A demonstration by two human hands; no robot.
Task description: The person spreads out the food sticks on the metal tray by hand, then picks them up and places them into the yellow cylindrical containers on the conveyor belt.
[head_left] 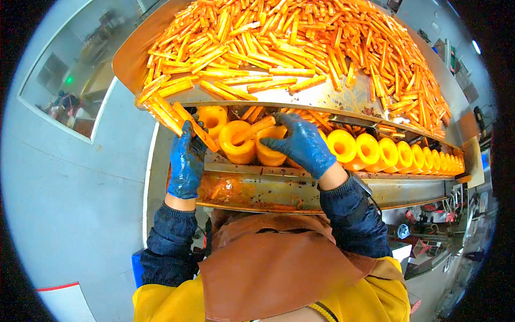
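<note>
While leaning over the near steel rail [322, 185], the person is working both blue-gloved hands at a row of yellow cups [370, 150]. Left hand [186, 161] is closing its grip on a bundle of orange sticks [174, 115], held ready at the left end. Right hand [300, 142] is pinching one stick [256, 129] over a cup. Farther off, the tray [129, 59] is keeping the loose stick heap [300, 37] within reach.

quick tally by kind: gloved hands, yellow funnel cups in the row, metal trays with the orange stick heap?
Gloved hands: 2, left hand and right hand
Yellow funnel cups: about 11 visible; the far end blurs together
Metal trays bearing the heap of orange sticks: 1
Total: about 14
</note>
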